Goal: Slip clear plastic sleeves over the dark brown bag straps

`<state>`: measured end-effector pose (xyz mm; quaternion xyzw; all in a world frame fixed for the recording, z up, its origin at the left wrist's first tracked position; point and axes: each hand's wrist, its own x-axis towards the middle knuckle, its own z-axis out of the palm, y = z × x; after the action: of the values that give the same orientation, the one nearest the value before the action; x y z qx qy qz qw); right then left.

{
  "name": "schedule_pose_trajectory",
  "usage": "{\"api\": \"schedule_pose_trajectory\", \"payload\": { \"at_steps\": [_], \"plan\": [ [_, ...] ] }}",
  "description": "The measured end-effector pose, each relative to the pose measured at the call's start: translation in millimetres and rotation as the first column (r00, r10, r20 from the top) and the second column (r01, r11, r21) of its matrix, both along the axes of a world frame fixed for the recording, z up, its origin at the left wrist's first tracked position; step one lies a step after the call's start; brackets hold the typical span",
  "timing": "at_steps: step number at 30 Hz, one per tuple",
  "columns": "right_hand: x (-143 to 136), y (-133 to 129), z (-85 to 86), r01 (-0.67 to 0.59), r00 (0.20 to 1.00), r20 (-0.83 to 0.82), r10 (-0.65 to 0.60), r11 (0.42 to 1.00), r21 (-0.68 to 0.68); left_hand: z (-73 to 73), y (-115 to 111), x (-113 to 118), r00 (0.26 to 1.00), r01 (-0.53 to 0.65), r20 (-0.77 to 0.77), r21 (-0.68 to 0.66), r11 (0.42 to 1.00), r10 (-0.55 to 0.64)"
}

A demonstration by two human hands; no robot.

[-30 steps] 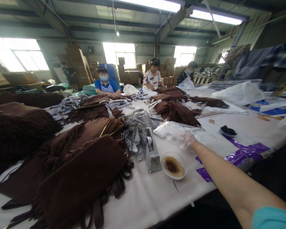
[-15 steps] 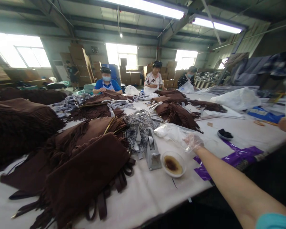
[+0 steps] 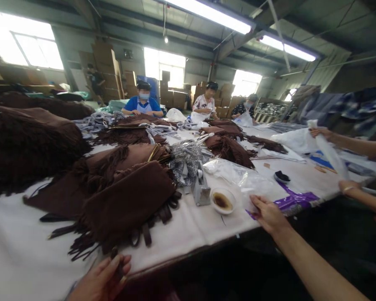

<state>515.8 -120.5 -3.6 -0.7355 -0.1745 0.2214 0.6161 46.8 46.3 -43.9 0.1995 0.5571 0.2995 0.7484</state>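
Observation:
At the bottom left, my left hand has its fingers closed around a small dark brown strap or tassel end, largely hidden by the fingers. A dark brown fringed bag lies just above it, on a pile of similar bags. My right hand pinches the near edge of a crumpled clear plastic bag at the table's front edge. Beside that hand are a purple plastic package and a white bowl with brown liquid. A grey tape dispenser stands left of the bowl.
Black-and-white patterned material lies behind the dispenser. A small dish holds something black. More brown bags are heaped at left. Another person's hands hold white plastic at right. Several people sit across the table.
My left hand has come into view at the bottom, closed on a dark piece. My right hand has drawn back toward the table's front edge. The view has shifted, showing more of the person at right.

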Motion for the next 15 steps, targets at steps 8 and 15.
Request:
{"api": "schedule_pose_trajectory", "payload": {
  "at_steps": [8,15],
  "plan": [
    [-255,51,-20.8,-0.459,0.829,-0.273,0.488,0.873,0.165,27.8,-35,-18,0.906,0.254,0.317,0.12,0.96,-0.28],
    [-343,73,-32.3,-0.675,0.728,0.054,0.683,0.729,-0.118,18.4,-51,-34,0.908,0.197,0.297,0.319,0.927,-0.295]
  ]
}}
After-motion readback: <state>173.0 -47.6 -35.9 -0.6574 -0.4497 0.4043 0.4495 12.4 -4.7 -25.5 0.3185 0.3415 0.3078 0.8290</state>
